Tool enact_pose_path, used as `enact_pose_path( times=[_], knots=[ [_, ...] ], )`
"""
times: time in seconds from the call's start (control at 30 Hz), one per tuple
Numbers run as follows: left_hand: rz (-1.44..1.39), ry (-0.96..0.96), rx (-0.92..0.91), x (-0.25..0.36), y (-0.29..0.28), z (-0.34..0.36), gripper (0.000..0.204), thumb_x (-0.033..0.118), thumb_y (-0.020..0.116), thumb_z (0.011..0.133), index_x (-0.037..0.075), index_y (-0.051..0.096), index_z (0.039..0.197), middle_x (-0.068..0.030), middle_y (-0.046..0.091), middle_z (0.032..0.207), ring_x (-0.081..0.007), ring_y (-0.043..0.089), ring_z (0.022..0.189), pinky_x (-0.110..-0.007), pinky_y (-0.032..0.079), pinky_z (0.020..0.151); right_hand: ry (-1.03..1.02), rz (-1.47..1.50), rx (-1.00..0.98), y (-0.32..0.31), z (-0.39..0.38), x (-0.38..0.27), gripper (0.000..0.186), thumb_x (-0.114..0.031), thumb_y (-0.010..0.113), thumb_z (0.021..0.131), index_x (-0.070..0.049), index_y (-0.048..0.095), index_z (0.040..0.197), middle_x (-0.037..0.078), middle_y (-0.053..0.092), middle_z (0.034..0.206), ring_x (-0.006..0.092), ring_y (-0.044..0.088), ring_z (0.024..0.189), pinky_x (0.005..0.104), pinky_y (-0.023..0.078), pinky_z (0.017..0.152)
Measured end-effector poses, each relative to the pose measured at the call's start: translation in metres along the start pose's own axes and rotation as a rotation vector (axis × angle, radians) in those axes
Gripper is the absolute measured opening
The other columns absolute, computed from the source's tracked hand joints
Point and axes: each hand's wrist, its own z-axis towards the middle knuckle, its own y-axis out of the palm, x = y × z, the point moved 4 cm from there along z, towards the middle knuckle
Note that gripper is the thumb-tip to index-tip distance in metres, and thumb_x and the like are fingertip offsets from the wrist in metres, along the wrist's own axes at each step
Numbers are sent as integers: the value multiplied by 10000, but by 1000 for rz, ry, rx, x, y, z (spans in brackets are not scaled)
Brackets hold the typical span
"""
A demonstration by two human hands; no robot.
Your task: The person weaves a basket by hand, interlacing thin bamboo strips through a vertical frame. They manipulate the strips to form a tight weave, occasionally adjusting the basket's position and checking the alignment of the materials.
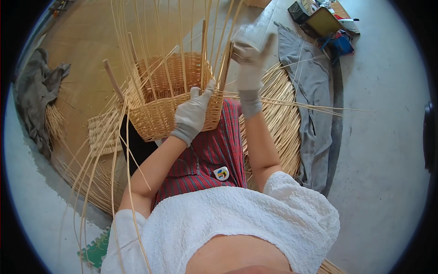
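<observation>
A partly woven wicker basket (155, 119) rests across my lap, its tall upright strands (183, 50) rising from the wall. My gloved left hand (192, 109) grips the near wall at the rim, close to the right corner. The fingers inside the basket are hidden. Just right of the wooden corner stick (225, 66), my gloved right hand (249, 68) is raised and blurred by motion. Its fingers look spread, and I see nothing held in it. Loose weaving strands (301, 104) run rightward from the basket corner, past my right wrist.
A thick bundle of cane strands (278, 123) lies on the right beside a grey cloth (310, 100). Another grey cloth (39, 96) is at the left. Long strands trail down left of my arm. Boxes and a blue item (340, 43) stand at the far right.
</observation>
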Motion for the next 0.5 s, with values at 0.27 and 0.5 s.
enact_pose_path(
  times=[0.27, 0.5],
  knots=[
    [126, -18, -76, 5, -7, -2, 690, 75, 473, 983, 401, 354, 1579, -170, 530, 1282, -407, 715, 799, -504, 593, 727, 678, -89, 285, -80, -51, 33, 445, -358, 537, 1084, -117, 534, 1459, 28, 625, 1055, 139, 592, 916, 291, 512, 830],
    [65, -4, -4, -1, -2, -2, 673, 77, 500, 973, 408, 409, 1552, -162, 539, 1266, -390, 712, 845, -494, 585, 763, 276, -298, 484, -82, -44, 18, 255, -241, 589, 1073, -47, 628, 1234, 25, 645, 1096, 91, 561, 933, 246, 474, 833]
  ],
)
